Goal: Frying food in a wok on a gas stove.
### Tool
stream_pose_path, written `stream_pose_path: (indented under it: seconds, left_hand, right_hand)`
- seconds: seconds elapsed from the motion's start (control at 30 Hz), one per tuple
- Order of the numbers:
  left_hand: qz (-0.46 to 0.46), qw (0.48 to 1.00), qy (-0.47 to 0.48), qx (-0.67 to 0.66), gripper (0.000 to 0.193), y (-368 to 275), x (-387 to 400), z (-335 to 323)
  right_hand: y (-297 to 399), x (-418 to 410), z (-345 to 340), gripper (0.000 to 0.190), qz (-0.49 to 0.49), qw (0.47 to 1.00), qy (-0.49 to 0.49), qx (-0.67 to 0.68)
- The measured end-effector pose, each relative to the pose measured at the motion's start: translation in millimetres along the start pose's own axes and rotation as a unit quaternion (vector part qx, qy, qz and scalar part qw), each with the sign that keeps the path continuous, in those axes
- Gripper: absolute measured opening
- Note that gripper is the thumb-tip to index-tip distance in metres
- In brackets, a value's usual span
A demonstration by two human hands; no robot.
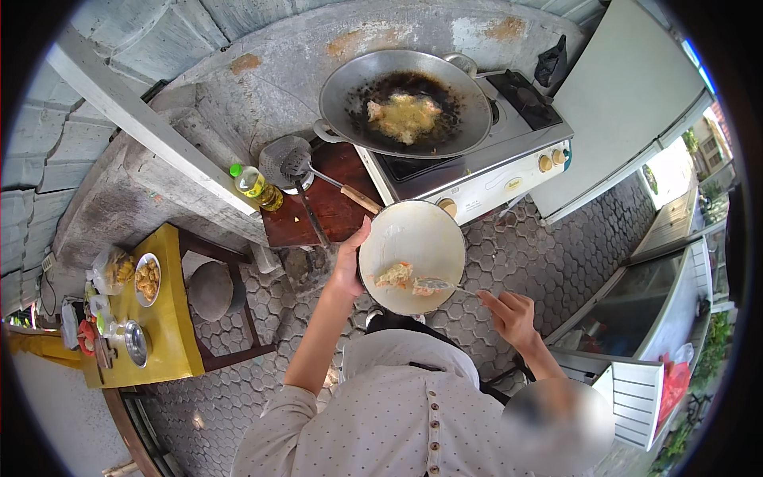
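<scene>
My left hand [350,259] grips the left rim of a cream-coloured bowl [411,229], tilted towards the camera in front of my body. Some chunky batter [394,275] with orange bits lies low in the bowl. In my right hand [511,315] is the handle of a metal spoon [440,285], whose head rests in batter inside the bowl. Beyond the bowl, a large two-handled wok [471,128] stands on the stove, with a pale, bubbling mass of food [411,116] frying in oil.
A white gas stove [495,191] stands ahead. Left of it, a brown table [343,167] bears a perforated skimmer [280,158], a wooden-handled slotted turner [325,179] and an oil bottle [256,188]. Further left, a yellow table [179,322] holds a plate of fried pieces [147,280] and a metal bowl [137,344].
</scene>
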State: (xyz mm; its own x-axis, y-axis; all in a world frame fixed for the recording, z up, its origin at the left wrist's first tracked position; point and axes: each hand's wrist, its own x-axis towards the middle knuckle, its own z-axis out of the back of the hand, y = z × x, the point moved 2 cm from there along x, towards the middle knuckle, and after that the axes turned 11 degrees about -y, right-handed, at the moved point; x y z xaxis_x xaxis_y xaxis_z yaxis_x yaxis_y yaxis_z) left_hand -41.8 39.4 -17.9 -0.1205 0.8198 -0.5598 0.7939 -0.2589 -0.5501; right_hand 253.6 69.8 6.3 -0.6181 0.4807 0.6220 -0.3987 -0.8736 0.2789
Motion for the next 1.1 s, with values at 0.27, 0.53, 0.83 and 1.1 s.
stream_pose_path:
  seconds: [0.27,0.53,0.83,1.1]
  left_hand:
    - [0.004,1.0,-0.004,0.0,0.061,-4.7,-5.6,-6.9]
    - [-0.051,0.998,-0.03,0.038,0.062,-6.5,-19.2,-19.0]
    - [-0.023,0.999,-0.021,0.025,0.06,-5.2,-21.8,-15.2]
    - [-0.037,0.998,-0.01,0.043,0.061,-3.9,-12.5,-10.2]
  right_hand:
    - [-8.6,-2.0,2.6,0.039,0.003,0.999,-0.05,-0.005]
    - [-18.3,7.0,-7.2,0.036,-0.074,0.994,-0.074,-0.021]
    - [-15.1,11.4,-2.3,0.034,0.024,0.998,0.05,-0.037]
    - [-12.0,3.0,-13.7,0.026,-0.024,0.997,0.043,-0.058]
